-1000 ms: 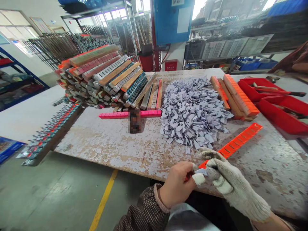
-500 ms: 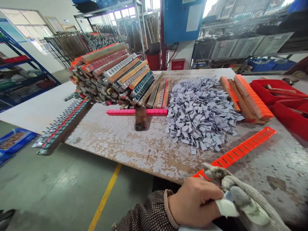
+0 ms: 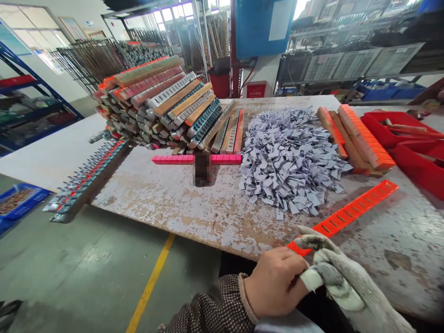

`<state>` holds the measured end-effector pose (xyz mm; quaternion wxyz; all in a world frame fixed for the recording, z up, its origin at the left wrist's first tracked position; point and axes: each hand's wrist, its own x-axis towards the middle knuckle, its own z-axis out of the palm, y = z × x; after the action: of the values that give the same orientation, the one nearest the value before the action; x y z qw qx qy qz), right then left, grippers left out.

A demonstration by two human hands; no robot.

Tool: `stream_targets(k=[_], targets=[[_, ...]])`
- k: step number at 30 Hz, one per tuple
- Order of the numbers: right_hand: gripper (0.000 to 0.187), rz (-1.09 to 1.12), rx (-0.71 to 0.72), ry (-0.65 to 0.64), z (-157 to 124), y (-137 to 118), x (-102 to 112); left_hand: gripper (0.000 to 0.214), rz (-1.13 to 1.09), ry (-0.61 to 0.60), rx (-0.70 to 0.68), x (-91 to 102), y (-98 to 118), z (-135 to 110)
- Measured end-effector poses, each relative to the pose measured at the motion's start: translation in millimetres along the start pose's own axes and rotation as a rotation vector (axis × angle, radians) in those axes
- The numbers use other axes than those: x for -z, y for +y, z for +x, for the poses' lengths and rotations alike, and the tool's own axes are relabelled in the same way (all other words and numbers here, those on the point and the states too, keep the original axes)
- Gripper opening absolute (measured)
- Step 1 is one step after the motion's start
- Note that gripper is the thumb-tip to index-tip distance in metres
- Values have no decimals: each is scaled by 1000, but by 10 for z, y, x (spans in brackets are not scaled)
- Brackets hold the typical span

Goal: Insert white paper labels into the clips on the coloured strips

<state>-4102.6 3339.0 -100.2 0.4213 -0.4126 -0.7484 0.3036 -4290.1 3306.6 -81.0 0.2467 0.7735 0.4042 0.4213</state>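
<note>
The head view shows the bare left hand (image 3: 275, 286) and the gloved right hand (image 3: 342, 282) meeting at the near edge of the surface (image 3: 180, 203). Both are clenched around the near end of a long orange slotted strip (image 3: 350, 213), and a small white tag (image 3: 310, 280) is pinched between their fingertips. The strip lies flat on the surface and runs away to the right. Just beyond it is a large heap of white tags (image 3: 287, 159). A pink strip (image 3: 173, 159) lies before a tall stack of bars (image 3: 156, 106), and red trays (image 3: 412, 143) stand at the far right.
</note>
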Motion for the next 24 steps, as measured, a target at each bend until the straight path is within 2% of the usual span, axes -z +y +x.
stream_targets(k=[4, 5, 7, 9, 12, 17, 24], targets=[[31, -89, 11, 60, 143, 71, 127, 41, 207, 125, 77, -26, -136, -82], [28, -131, 33, 83, 175, 107, 166, 45, 253, 138, 100, -23, -173, -114], [21, -225, 96, 121, 211, 189, 217, 58, 304, 101, 153, -20, -239, -180], [13, -303, 156, 129, 215, 261, 214, 58, 318, 19, 205, -36, -290, -234], [13, -428, 264, 81, 208, 305, 143, 50, 300, -42, 262, -93, -334, -281], [8, -660, 451, 17, 279, 194, 95, 51, 287, -11, 266, -152, -362, -304], [14, -721, 418, -151, 352, 88, 90, 49, 287, 14, 289, -214, -372, -334]])
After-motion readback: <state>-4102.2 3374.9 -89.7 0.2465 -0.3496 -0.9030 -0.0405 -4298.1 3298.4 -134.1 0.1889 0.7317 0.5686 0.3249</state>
